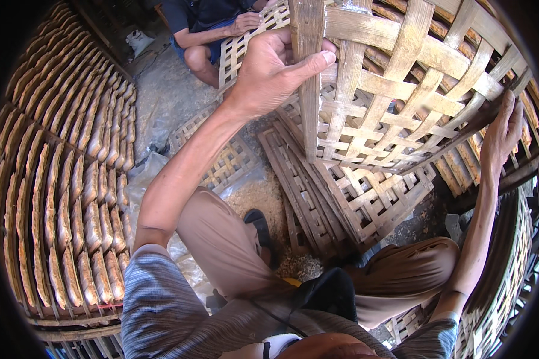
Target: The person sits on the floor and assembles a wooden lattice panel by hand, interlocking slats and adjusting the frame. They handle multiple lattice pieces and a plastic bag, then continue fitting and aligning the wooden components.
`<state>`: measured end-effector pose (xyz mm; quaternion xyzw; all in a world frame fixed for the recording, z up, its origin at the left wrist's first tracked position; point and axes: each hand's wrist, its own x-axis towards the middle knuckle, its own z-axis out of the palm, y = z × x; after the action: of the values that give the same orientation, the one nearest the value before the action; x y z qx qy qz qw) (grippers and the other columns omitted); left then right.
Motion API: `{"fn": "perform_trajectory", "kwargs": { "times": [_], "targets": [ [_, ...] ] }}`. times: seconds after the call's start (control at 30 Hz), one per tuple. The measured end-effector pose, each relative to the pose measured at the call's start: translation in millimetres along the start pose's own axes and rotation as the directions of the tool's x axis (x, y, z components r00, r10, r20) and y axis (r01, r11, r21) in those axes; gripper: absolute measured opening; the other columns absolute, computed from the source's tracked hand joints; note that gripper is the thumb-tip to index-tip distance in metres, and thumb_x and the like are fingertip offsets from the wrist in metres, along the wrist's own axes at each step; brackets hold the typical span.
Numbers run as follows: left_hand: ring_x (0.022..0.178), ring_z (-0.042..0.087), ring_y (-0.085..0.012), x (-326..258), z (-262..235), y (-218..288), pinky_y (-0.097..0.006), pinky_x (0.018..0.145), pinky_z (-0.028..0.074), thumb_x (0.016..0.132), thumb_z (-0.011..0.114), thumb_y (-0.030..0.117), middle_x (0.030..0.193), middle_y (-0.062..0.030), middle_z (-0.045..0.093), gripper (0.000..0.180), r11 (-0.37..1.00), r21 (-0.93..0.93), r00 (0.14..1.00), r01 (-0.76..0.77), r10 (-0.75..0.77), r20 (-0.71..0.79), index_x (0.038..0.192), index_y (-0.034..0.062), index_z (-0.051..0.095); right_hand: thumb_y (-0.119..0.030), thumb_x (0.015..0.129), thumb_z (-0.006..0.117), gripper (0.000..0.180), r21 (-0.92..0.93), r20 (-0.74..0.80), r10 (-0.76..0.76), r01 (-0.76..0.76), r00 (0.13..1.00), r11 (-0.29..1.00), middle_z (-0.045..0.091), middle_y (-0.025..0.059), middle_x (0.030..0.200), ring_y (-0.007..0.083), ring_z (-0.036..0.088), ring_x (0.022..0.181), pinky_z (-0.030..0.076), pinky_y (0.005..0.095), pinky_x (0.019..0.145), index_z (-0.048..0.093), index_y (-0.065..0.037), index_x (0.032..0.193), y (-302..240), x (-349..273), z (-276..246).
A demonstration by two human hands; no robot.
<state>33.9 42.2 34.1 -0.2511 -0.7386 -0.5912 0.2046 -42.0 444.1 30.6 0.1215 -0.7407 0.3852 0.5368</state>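
A woven bamboo tray with a wooden edge bar stands tilted up in front of me, held between both hands. My left hand is closed round the bar at its left edge, with the thumb lying across the bar's near side. At the tray's far right edge is my right hand, its fingers bent against the rim and partly hidden. Under the raised tray lies a stack of similar trays between my knees, their wooden bars fanned out at an angle.
Racks of pale brown slabs fill the left side; more slabs stand at right, behind the tray. Upright woven trays are at lower right. Ahead, another person's hand rests by a lattice tray. Plastic sheeting covers the floor.
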Motion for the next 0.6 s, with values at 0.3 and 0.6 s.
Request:
{"fn": "perform_trajectory", "kwargs": {
  "times": [0.3, 0.6],
  "targets": [
    [0.108, 0.071, -0.0187, 5.3, -14.5, 12.1, -0.035, 0.100, 0.057, 0.092, 0.080, 0.016, 0.116, -0.0173, 0.074, 0.038, 0.941, 0.237, 0.945, 0.242, -0.284, 0.163, 0.121, -0.0065, 0.069, -0.047, 0.112, 0.052, 0.051, 0.000, 0.114, 0.154, -0.155, 0.981, 0.988, 0.061, 0.0023, 0.099, 0.0117, 0.052, 0.093, 0.045, 0.0301, 0.084, 0.064, -0.001, 0.128, 14.1, 1.5, -8.9],
    [0.097, 0.070, -0.0140, 0.6, -8.3, -11.8, -0.030, 0.089, 0.056, 0.096, 0.074, 0.016, 0.107, -0.0101, 0.075, 0.024, 0.981, 0.190, 0.994, 0.035, -0.054, 0.096, 0.114, -0.0007, 0.071, -0.046, 0.112, 0.052, 0.050, 0.029, 0.053, 0.105, -0.107, 0.993, 0.994, 0.060, 0.0038, 0.097, 0.0120, 0.051, 0.091, 0.045, 0.0307, 0.082, 0.064, 0.000, 0.124, -3.1, -0.5, -3.4]
  ]
}}
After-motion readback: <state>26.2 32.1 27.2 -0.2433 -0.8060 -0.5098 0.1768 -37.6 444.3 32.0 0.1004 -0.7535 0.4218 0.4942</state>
